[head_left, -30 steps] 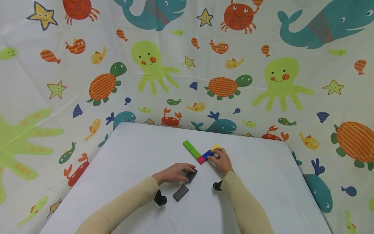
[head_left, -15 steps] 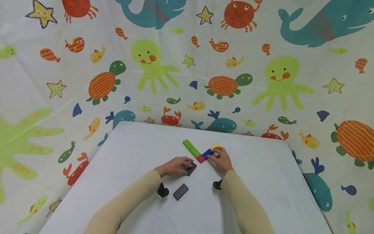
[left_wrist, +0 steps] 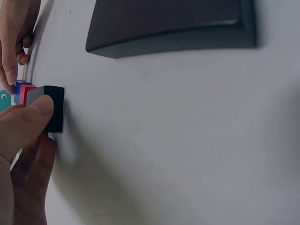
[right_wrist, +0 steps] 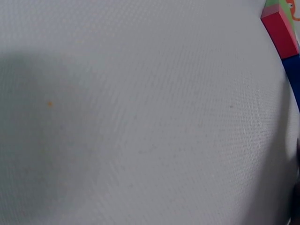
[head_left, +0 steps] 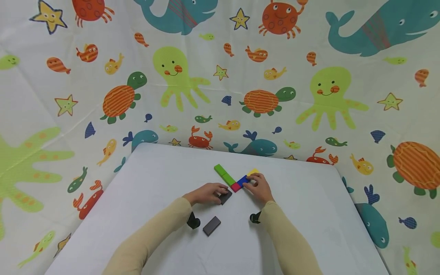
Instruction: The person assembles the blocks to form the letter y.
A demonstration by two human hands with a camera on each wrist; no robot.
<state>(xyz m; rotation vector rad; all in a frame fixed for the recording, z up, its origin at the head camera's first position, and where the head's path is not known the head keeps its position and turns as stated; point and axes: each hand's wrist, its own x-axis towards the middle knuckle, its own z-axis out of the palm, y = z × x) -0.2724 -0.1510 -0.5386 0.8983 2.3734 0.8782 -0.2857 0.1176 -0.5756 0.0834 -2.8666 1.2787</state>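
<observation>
A sea-creature printed cloth backdrop [head_left: 220,76] with whales, octopuses, turtles and crabs hangs behind and around a white cloth-covered desk [head_left: 154,183]. On the desk, near its middle, lies a line of flat colored blocks: a long light green rectangular block [head_left: 225,175] running diagonally, a small red square block [head_left: 236,187] at its near end, then a blue block [head_left: 243,180] and a yellow block [head_left: 253,172] angling away to the right.

The left hand [head_left: 206,193], in a beige sleeve, holds a dark grey rectangular block [head_left: 225,197] flat on the desk, its fingers [left_wrist: 28,117] curled and pinching the block's end. In the left wrist view this block sits just beside the red square block, at or almost at contact. A second dark grey rectangular block [head_left: 211,225] lies free on the desk, nearer the person, apart from both hands.

The right hand [head_left: 259,188] rests on the blue block, fingers bent down onto it with the fingertips pressing its top; whether the thumb grips its edge I cannot tell.
</observation>
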